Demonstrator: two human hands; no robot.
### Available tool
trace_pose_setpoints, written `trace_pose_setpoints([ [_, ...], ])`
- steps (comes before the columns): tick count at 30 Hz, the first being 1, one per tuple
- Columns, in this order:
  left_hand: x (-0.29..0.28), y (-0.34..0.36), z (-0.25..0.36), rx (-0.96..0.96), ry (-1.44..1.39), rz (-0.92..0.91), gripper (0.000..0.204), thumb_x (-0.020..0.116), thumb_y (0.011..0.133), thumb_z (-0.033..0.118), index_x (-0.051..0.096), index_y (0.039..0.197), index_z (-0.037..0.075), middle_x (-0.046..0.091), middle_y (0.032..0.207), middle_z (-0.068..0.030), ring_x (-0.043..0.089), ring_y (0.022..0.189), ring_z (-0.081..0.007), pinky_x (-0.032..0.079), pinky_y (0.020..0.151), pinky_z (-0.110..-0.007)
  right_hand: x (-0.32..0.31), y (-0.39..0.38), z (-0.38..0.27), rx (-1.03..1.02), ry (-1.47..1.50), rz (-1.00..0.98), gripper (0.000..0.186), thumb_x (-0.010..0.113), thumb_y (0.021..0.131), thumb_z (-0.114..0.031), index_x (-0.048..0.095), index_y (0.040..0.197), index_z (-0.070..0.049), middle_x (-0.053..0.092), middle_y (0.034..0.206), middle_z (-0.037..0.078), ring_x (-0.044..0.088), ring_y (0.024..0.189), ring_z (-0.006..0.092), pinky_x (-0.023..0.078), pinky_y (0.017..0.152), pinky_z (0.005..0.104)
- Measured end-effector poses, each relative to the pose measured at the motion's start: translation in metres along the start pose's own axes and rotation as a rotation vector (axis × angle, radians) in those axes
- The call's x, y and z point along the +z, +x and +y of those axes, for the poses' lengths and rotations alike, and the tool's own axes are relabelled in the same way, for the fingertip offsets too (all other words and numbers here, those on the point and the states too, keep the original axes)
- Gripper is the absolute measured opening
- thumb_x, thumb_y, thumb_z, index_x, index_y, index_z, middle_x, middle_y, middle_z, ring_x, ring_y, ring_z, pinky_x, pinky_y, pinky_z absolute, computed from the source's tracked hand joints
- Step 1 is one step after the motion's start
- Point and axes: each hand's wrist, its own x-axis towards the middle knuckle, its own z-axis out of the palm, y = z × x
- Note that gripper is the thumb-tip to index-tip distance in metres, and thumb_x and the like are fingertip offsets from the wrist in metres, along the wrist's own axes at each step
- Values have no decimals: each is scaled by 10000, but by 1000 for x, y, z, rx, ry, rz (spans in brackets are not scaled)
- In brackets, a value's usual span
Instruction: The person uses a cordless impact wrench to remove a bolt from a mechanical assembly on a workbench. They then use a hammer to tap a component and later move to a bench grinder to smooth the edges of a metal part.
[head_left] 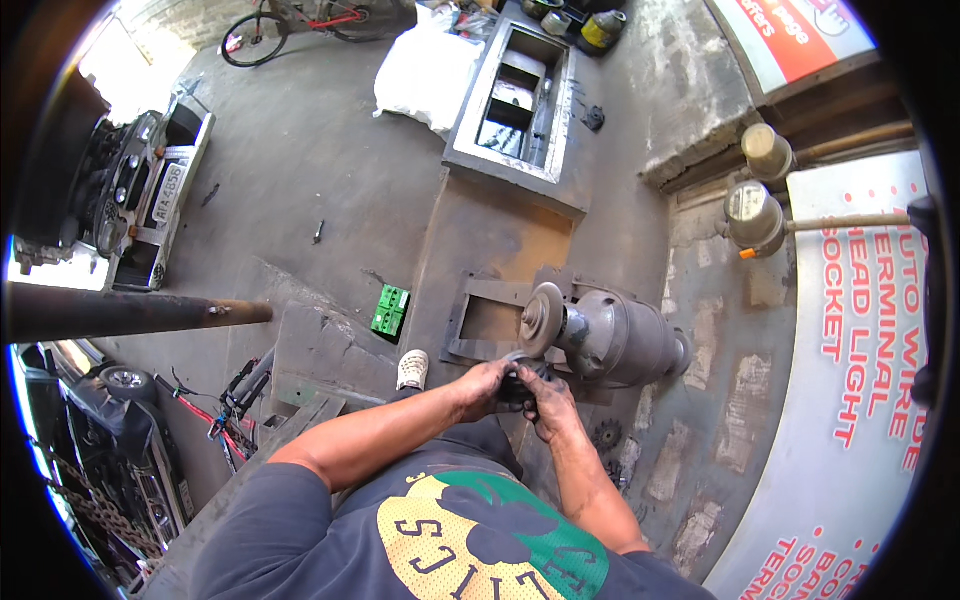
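A dark, blackened metal part (513, 391) is held between my two hands, close to my body. My left hand (481, 389) grips its left side with curled fingers. On the other side my right hand (549, 404) is closed round it, the fingers dirty with black grime. Its exact kind is hidden by my fingers. Just beyond my hands is the round wheel (541, 316) of a grey bench grinder (618, 338). Whether the part touches the wheel I cannot tell.
The grinder stands beside a metal frame (462, 318). A green box (390, 310) is on the floor to the left, near my shoe (412, 369). Ahead stands an open metal cabinet (560, 130); a dark pole (150, 314) juts in from the left. Bicycles and vehicles are farther off.
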Motion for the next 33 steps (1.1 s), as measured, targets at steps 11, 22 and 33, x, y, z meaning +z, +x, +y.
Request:
trace_pose_setpoints([
  [11,2,-36,11,-25,402,3,481,574,1064,322,501,1478,88,626,1374,-134,684,1119,-252,609,749,-401,-26,-27,7,46,177,-355,468,867,878,-380,702,1196,-78,710,940,17,594,664,96,437,505,237],
  [22,11,3,-16,75,-35,-40,392,392,1159,363,626,1362,121,714,1273,-90,705,1123,-276,579,962,-456,2,-12,4,-72,-137,66,382,912,854,-390,755,1005,-76,669,794,-13,528,556,84,335,445,246],
  [33,10,-29,-3,54,416,77,443,576,1076,289,517,1468,92,682,1256,-126,720,1001,-254,605,806,-430,-41,-21,25,-9,233,-352,421,837,903,-375,703,1184,-92,698,971,6,571,660,84,413,508,233],
])
